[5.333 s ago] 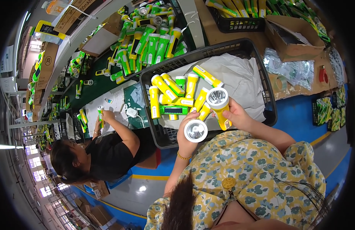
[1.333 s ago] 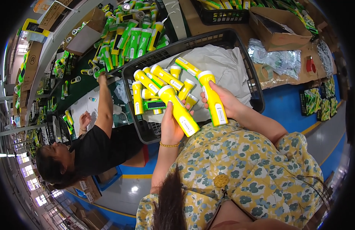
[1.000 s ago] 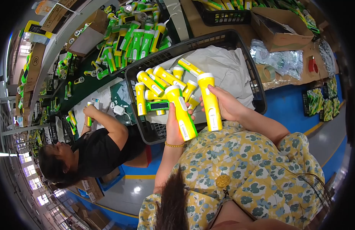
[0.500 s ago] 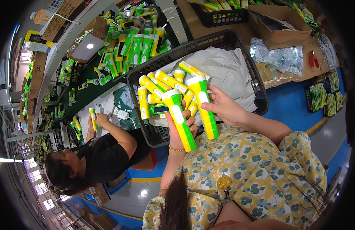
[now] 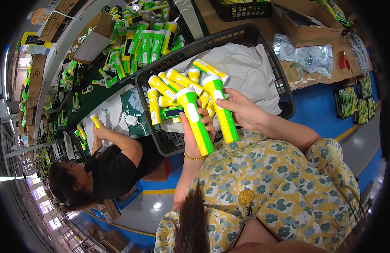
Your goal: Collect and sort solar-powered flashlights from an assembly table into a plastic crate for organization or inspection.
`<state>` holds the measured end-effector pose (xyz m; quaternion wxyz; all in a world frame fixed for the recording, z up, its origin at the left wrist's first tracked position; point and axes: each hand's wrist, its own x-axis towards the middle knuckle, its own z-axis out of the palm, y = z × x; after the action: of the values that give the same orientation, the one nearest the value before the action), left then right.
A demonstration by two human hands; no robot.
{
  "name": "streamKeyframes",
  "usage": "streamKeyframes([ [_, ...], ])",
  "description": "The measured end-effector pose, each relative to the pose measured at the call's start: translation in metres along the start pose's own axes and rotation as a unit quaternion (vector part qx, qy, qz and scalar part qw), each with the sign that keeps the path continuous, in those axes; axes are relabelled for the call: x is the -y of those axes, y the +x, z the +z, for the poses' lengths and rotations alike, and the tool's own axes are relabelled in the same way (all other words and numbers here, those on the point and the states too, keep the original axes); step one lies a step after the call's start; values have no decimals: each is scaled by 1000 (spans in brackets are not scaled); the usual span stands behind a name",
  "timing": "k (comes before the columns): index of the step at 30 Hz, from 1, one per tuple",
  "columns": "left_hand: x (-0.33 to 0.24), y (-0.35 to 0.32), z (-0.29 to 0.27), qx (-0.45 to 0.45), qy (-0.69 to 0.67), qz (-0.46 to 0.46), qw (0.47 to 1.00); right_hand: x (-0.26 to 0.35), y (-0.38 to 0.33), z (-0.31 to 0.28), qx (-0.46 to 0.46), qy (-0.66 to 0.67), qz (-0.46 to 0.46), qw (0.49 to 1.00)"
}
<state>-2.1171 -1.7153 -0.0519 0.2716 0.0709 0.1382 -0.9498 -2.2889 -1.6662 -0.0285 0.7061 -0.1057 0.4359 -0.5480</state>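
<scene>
Two plastic torches (image 5: 197, 122) in hands: green bodies, yellow heads, white switch strips. Black plastic crate (image 5: 283, 84), grey cloth liner (image 5: 250, 76). Yellow dress (image 5: 271, 189), grey-green floral print. Floor blue (image 5: 321, 114), yellow line. Co-worker's shirt (image 5: 115, 170) black.

Before us sits the crate (image 5: 283, 90), with loose torches (image 5: 169, 90) piled in its left half on a cloth (image 5: 250, 71). Behind and left of it, on the desk (image 5: 98, 95), we see more torches (image 5: 146, 36), and a co-worker (image 5: 106, 168) sits to our left.

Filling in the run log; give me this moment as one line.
left hand: holds yellow-green flashlight | right hand: holds second flashlight | both over black crate of flashlights
</scene>
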Motion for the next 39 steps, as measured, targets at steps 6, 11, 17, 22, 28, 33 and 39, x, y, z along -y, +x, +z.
streamKeyframes([
  [6, 2, 2, 2, -30, -52, -6, 998, -7, 7, -9, -16, 49, 45, 998],
  [11, 1, 1, -7, -44, -109, 2, 993, -5, 8, -9, 26, 96, 85, 991],
  [17, 2, -1, -4, -136, -180, 17, 974, -16, 15, -17, 8, 167, 145, 975],
  [22, -3, -2, -6, -144, -168, 26, 975, -31, 26, -31, -9, 242, 170, 955],
  [28, -7, -4, -10, -152, -157, 34, 975, -24, 23, -25, -69, 259, 194, 944],
  [33, -3, -7, -3, -162, -161, 40, 973, -17, 16, -23, -84, 276, 211, 934],
  [39, -4, -8, -6, -134, -118, 39, 983, -13, 11, -20, -109, 335, 214, 911],
])
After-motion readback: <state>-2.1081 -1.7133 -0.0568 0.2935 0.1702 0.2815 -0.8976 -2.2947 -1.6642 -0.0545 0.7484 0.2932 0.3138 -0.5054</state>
